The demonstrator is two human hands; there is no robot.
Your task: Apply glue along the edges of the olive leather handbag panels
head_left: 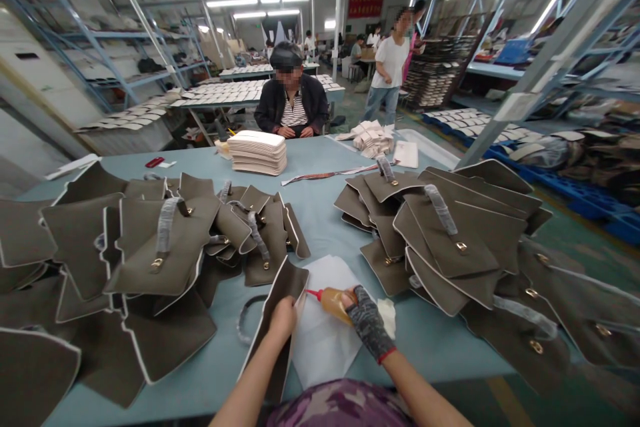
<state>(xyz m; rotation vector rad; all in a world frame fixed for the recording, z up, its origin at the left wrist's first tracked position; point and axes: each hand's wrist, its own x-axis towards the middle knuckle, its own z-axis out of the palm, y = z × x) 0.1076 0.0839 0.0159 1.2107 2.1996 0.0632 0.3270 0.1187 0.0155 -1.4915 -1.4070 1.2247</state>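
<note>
My left hand [283, 320] grips a grey-brown leather bag panel [280, 297] with a white edge, held tilted up on its side over a white sheet of paper [325, 340]. In a grey fingerless glove, my right hand [367, 320] holds an amber squeeze bottle [333, 301]. Its red nozzle [313, 293] points left and touches the panel's edge. A white cloth [387, 317] lies just right of the gloved hand.
Piles of matching panels with handles and gold clasps lie left [165, 247] and right [450, 240] on the blue-grey table [320, 213]. A stack of cream pieces [257, 150] sits in front of a seated person [293, 103] opposite. Another person [390, 63] stands behind; racks line both sides.
</note>
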